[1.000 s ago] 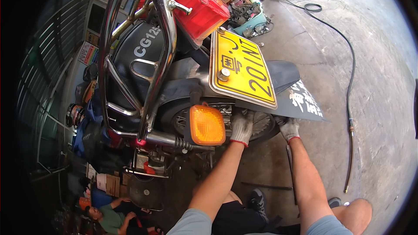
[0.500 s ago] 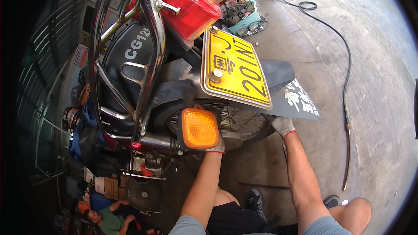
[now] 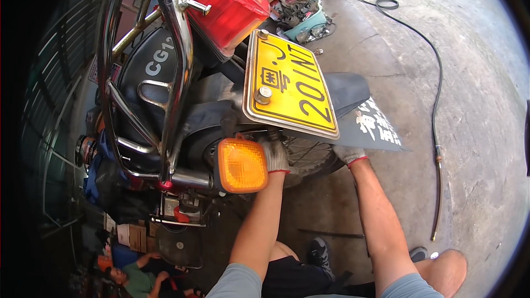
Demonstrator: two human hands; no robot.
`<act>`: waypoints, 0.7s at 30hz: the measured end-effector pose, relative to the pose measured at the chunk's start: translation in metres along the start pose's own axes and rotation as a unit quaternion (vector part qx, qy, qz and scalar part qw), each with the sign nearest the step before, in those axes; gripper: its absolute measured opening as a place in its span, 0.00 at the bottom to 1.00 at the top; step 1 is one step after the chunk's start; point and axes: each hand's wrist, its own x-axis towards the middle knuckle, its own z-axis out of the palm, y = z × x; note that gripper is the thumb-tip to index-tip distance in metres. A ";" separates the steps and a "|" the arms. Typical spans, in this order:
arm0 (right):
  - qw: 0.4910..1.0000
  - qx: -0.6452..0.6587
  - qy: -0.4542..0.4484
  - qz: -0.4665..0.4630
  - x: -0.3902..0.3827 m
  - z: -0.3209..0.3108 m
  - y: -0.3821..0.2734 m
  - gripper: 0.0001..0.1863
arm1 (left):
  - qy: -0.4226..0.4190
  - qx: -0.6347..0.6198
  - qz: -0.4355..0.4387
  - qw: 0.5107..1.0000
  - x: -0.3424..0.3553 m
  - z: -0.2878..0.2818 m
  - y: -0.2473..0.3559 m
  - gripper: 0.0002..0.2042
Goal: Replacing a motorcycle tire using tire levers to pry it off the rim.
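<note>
A motorcycle's rear end fills the middle, with a spoked rear wheel (image 3: 303,152) under a yellow license plate (image 3: 292,85). My left hand (image 3: 277,155), in a grey knit glove with a red cuff, reaches in beside the wheel, just right of the orange turn signal (image 3: 243,164). Its fingers go up into the shadow under the plate, and their grip is hidden. My right hand (image 3: 349,155), gloved alike, is at the tyre's rear edge below the black mud flap (image 3: 372,127). That flap covers its fingers.
Chrome rack bars (image 3: 178,66) and a red tail light (image 3: 229,11) rise at the upper left. A black hose (image 3: 439,88) lies along the concrete floor at right. A thin dark rod (image 3: 331,234) lies near my shoe. Another person (image 3: 143,276) sits at lower left.
The view has shifted slightly, so the motorcycle appears further left. My left hand has come up and out from behind the turn signal, showing more of its glove. My right hand stays under the flap.
</note>
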 end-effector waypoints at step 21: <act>0.954 0.145 0.009 0.262 -0.032 -0.004 -0.039 0.21 | 0.128 0.032 0.168 0.977 -0.024 -0.056 -0.079 0.23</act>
